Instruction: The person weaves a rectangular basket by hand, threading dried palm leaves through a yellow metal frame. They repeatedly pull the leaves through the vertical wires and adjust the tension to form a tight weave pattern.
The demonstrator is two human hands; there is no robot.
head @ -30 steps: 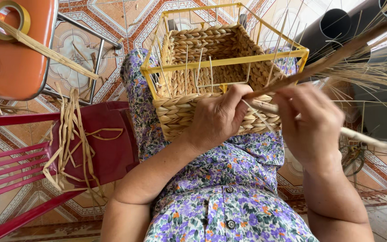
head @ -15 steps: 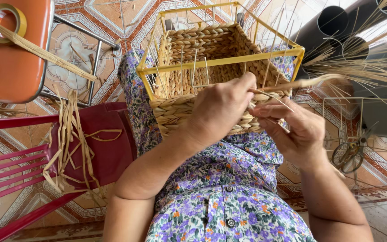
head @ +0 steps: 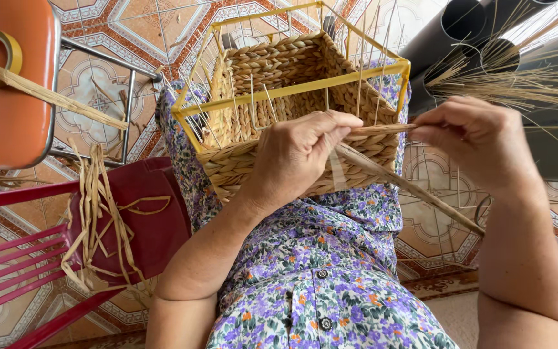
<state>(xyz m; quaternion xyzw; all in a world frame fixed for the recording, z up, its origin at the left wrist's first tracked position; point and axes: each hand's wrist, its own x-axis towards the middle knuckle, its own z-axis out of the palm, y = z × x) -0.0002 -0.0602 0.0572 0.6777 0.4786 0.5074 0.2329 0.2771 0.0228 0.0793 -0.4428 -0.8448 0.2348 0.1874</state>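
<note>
While the half-woven basket (head: 292, 123) rests on the lap, the left hand (head: 298, 155) presses its wall, fingers closed on a twisted straw strand (head: 379, 129). The right hand (head: 479, 139) pinches that strand's far end taut. Pulled too hard, it could likely snap or bend the thin upright stakes (head: 363, 71).

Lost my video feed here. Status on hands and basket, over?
Left hand pressing basket wall. Right hand pinching twisted straw strand, pulled taut. Loose stalk crosses below.

Basket's (head: 272, 161) near wall behind left hand (head: 295, 155)
</note>
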